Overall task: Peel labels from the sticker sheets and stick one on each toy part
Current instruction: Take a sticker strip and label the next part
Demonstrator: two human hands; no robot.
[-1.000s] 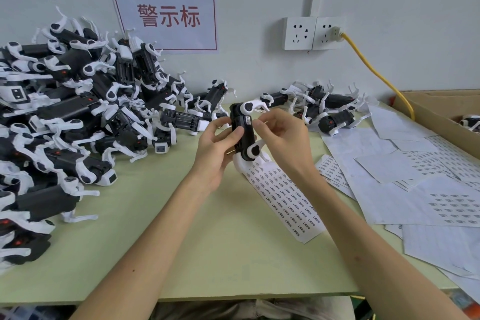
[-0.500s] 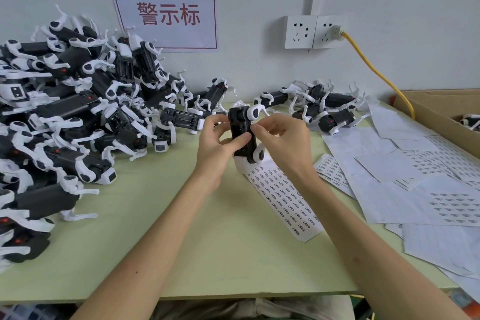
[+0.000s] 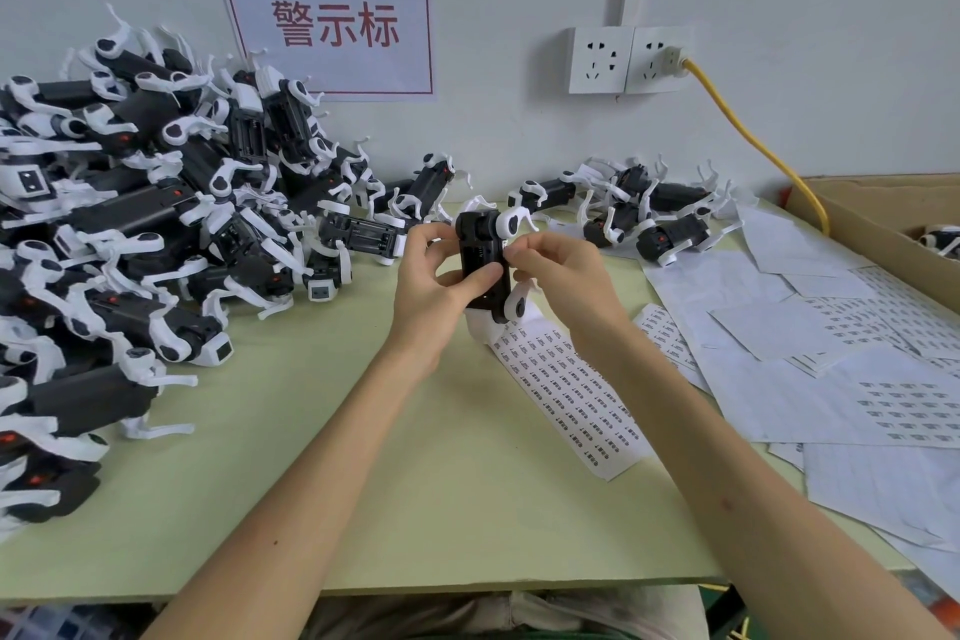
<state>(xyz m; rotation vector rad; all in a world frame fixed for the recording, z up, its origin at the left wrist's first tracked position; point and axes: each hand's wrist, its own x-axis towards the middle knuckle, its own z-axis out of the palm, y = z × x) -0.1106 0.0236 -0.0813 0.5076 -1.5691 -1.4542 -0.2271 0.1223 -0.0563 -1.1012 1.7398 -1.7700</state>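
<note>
While left hand (image 3: 431, 294) grips toy part (image 3: 480, 250), right hand (image 3: 566, 281) pinches its edge.

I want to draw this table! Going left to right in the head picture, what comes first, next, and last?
Big pile of toy parts → left hand → held toy part → right hand → loose sticker sheets → cardboard box.

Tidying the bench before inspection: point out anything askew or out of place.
The loose sticker sheets at right lie overlapped and crooked, some overhanging the table edge. The printed strip at centre curls up at its far end.
</note>
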